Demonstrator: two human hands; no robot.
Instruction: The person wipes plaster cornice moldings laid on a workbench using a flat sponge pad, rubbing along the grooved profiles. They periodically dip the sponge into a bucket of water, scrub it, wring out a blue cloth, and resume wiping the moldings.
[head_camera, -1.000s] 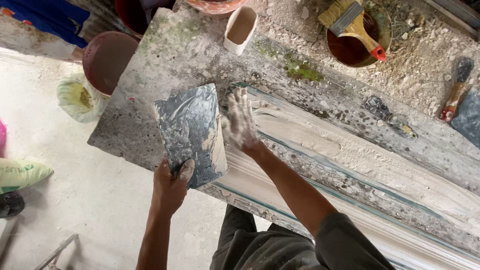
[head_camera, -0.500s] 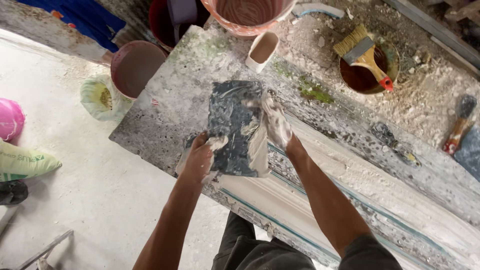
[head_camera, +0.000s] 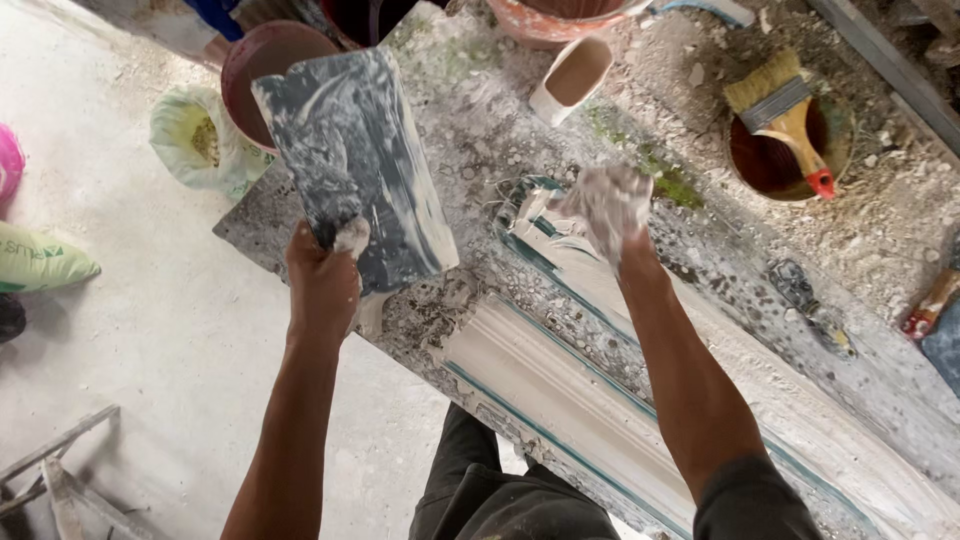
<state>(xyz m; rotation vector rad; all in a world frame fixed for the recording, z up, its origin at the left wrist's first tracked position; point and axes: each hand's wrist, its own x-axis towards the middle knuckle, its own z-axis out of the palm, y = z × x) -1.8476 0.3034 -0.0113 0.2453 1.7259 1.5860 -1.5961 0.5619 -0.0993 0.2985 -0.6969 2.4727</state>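
Over the plaster-spattered bench (head_camera: 480, 130), left hand (head_camera: 322, 285) grips a trowel (head_camera: 350, 165); right fingers (head_camera: 605, 205) clutch wet plaster (head_camera: 600, 195).

Dusty pale concrete floor (head_camera: 130, 340), daylit.

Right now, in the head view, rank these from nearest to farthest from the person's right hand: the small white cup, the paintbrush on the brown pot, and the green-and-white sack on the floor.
Measured from the right hand:
1. Small white cup: just above the hand, on the worktable.
2. Paintbrush: to the right, lying across the brown pot.
3. Green-and-white sack: far left, down on the floor.
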